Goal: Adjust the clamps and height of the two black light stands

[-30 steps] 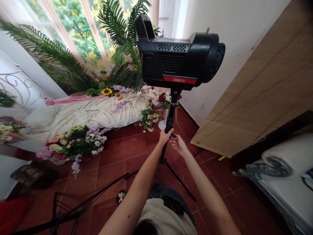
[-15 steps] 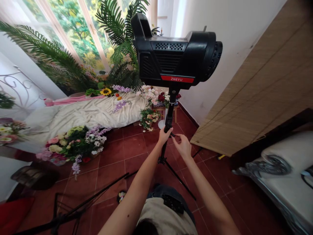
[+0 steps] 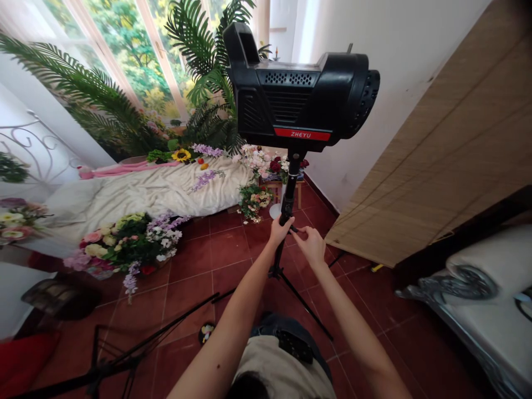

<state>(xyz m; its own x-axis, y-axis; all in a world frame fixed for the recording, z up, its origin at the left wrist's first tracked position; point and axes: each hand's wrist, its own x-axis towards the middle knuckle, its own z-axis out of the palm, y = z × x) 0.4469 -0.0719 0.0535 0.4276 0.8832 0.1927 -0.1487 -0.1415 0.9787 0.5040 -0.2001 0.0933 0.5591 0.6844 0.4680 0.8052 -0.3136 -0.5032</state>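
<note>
A black studio light (image 3: 291, 100) with a red ZHEYU label sits on top of a black light stand (image 3: 293, 177), upright in front of me. My left hand (image 3: 279, 230) is wrapped round the stand's pole just below a joint. At the pole's right side, my right hand (image 3: 311, 244) pinches a small black knob (image 3: 294, 229) between thumb and fingertips. Below my hands the stand's legs (image 3: 305, 305) spread over the floor.
Another black stand (image 3: 137, 352) lies slanted at lower left. Flower arrangements (image 3: 120, 244) border a cream-draped bed (image 3: 166, 188). A bamboo blind (image 3: 415, 149) leans at right, above a silver-trimmed sofa (image 3: 477, 282). Red tiles (image 3: 191, 260) cover the floor.
My right fingers have shifted slightly at the knob and look more closed around it. My left hand keeps its hold on the pole; the light stays in place.
</note>
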